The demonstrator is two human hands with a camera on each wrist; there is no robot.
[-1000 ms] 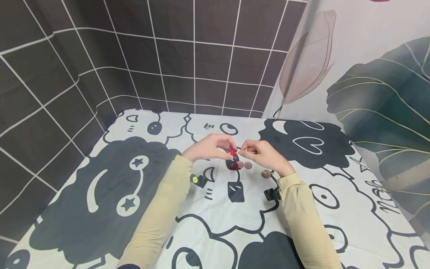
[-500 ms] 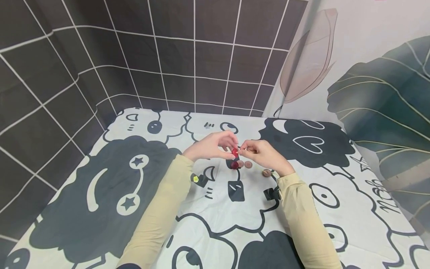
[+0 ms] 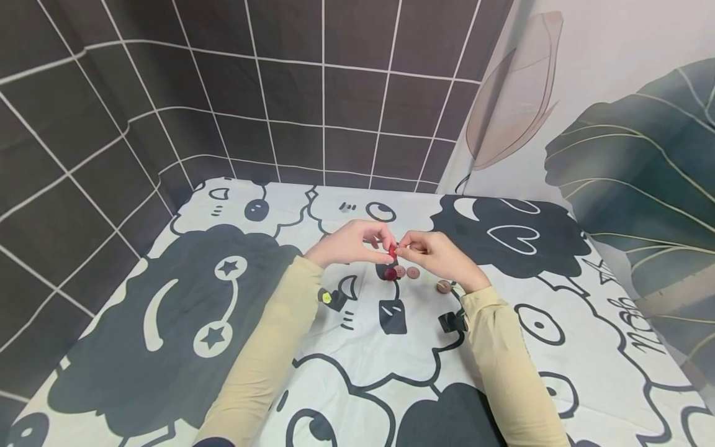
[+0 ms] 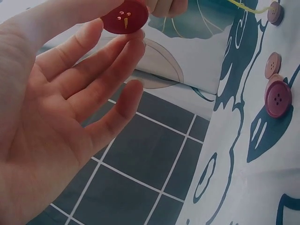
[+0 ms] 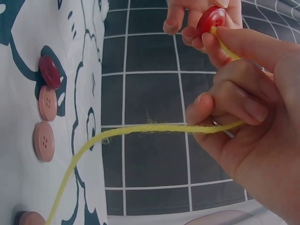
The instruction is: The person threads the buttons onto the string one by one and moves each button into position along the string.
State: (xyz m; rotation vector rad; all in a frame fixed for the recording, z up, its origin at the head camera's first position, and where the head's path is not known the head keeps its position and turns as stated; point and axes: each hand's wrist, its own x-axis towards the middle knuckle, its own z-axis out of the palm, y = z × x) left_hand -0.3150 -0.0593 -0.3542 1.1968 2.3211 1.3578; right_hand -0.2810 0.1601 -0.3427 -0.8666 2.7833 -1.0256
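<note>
Raised above a white cloth with black cartoon print point(image 3: 416, 304), a glossy red round button point(image 4: 126, 19) is pinched at its rim by the left hand point(image 3: 354, 242), presumably to leave its holes exposed. The right hand point(image 3: 438, 254) pinches a fuzzy yellow cord point(image 5: 154, 128) close against those holes, apparently for control; its curled fingers gather the slack. Two pale pink round buttons point(image 5: 44, 141) lie below.

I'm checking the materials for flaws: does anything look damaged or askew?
Two small things. The cord looks frayed, with loose fibres sticking out. The dark red button on the cloth appears tilted, its edge overlapping the nearest pink button.
</note>
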